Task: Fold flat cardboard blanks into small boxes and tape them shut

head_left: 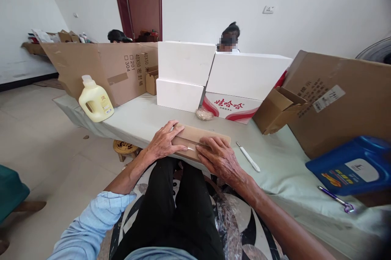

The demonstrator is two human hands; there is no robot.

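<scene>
A small brown cardboard box (pixel 200 131) lies at the table's near edge, a strip of clear tape (pixel 192 146) shining across its seam. My left hand (pixel 165 142) grips its left end, the thumb along the near side and the fingers over the far edge. Across the box's right part sits my right hand (pixel 218 156), fingers bent and pressed onto it around the seam. Just right of that hand a slim white-handled cutter (pixel 248 157) rests on the cloth. Beyond the box is a roll of clear tape (pixel 204 114).
White boxes (pixel 186 64) stand stacked on a red-and-white carton (pixel 230 107) at the back. Large cartons (pixel 119 72) flank them. A yellow jug (pixel 96 101) stands left; a blue jug (pixel 351 166) and purple pen (pixel 336 199) lie right. Two people are partly visible behind.
</scene>
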